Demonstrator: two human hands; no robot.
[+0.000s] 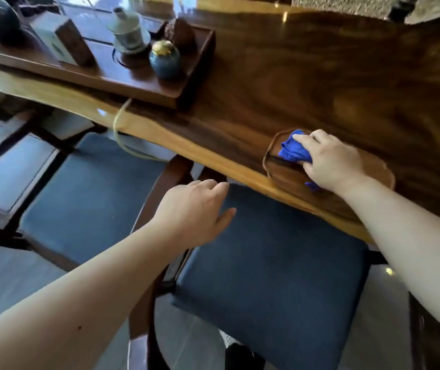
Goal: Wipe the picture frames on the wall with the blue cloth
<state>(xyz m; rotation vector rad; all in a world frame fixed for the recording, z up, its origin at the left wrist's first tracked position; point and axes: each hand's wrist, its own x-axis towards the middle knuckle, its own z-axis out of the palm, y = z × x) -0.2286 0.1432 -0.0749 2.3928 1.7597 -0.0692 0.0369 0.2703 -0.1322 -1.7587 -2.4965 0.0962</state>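
Closed around the crumpled blue cloth [294, 149], the right hand [329, 161] has its grip bunched on the fabric over a small scalloped brown wooden tray [282, 173] near the counter's front edge; the palm hides most of the cloth, and only a tip shows below the wrist. Nearer, the left hand [194, 209] hovers with fingers loosely spread, holding nothing, above a dark blue cushioned chair seat [274, 265]. Farther along the glossy dark wood counter [333, 84], a long wooden tea tray [144, 84] carries a blue-and-gold jar [164, 60] and a white lidded cup [129, 30], both blurred; its left end is cut off.
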